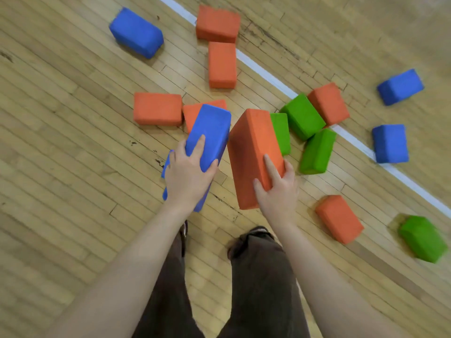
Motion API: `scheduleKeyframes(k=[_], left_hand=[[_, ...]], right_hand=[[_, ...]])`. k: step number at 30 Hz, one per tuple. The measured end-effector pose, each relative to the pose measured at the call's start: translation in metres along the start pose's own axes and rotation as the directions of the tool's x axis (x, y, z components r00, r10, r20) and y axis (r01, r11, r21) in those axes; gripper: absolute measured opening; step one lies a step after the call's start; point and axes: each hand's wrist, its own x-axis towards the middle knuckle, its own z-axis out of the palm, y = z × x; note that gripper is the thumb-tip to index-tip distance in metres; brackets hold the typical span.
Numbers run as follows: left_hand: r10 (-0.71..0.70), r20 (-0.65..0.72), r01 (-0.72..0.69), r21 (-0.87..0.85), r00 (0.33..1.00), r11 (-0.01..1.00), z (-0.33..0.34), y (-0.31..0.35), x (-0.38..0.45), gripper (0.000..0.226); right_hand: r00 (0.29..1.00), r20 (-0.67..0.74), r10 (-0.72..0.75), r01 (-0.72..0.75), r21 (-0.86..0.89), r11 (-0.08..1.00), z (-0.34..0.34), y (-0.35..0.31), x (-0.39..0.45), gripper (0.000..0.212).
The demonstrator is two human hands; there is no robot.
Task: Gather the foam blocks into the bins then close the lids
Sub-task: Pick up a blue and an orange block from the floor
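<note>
My left hand (pixel 188 174) grips a blue foam block (pixel 210 130) by its near end, lifted above the floor and tilted away from me. My right hand (pixel 277 191) grips an orange foam block (pixel 251 152) the same way, just right of the blue one. Below them on the wooden floor lie several more blocks: orange ones (pixel 157 109) (pixel 222 64) (pixel 217 23) (pixel 339 218), green ones (pixel 302 116) (pixel 317 152) (pixel 423 239), and blue ones (pixel 136 32) (pixel 400 86) (pixel 390 143). No bin is in view.
A white painted line (pixel 266 75) crosses the wooden floor diagonally from top centre to the right edge. My legs in dark trousers (pixel 258 276) stand at the bottom centre. Bare floor stretches to the left.
</note>
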Motion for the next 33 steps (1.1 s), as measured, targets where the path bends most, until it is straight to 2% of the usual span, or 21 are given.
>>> scheduleKeyframes(k=[4,10,13,16,20,24,28,32,33], left_hand=[[-0.028,0.014,0.028,0.008,1.000,1.000,-0.070,0.003,-0.045,0.060],[-0.160,-0.057,0.161,0.020,0.986,0.987,-0.123,-0.014,-0.110,0.060],[-0.263,-0.155,0.264,-0.010,0.952,0.964,-0.130,-0.024,-0.159,0.060],[-0.406,-0.245,0.399,-0.080,0.881,0.914,-0.123,-0.024,-0.218,0.060],[-0.637,-0.325,0.587,-0.248,0.699,0.770,-0.105,-0.018,-0.307,0.059],[-0.795,-0.389,0.708,-0.377,0.465,0.598,-0.094,-0.011,-0.407,0.057],[-0.895,-0.410,0.733,-0.554,0.173,0.395,-0.091,-0.009,-0.500,0.057],[-0.907,-0.407,0.721,-0.660,-0.107,0.212,-0.092,-0.016,-0.591,0.056],[-0.902,-0.404,0.705,-0.684,-0.151,0.188,-0.092,-0.018,-0.608,0.056]], right_hand=[[0.999,0.017,-0.035,0.035,-0.046,0.998,-0.047,-0.056,-0.040,0.059],[0.971,0.121,-0.207,0.219,-0.096,0.971,-0.069,-0.097,-0.090,0.059],[0.920,0.198,-0.337,0.356,-0.067,0.932,-0.074,-0.096,-0.112,0.059],[0.821,0.300,-0.485,0.517,-0.030,0.856,-0.082,-0.093,-0.131,0.059],[0.610,0.455,-0.649,0.725,0.010,0.689,-0.092,-0.083,-0.173,0.058],[0.374,0.559,-0.740,0.858,0.094,0.504,-0.091,-0.076,-0.231,0.057],[0.114,0.609,-0.785,0.933,0.207,0.296,-0.082,-0.085,-0.304,0.055],[-0.137,0.602,-0.787,0.939,0.333,0.091,-0.075,-0.100,-0.401,0.055],[-0.179,0.598,-0.782,0.934,0.354,0.057,-0.073,-0.103,-0.420,0.055]])
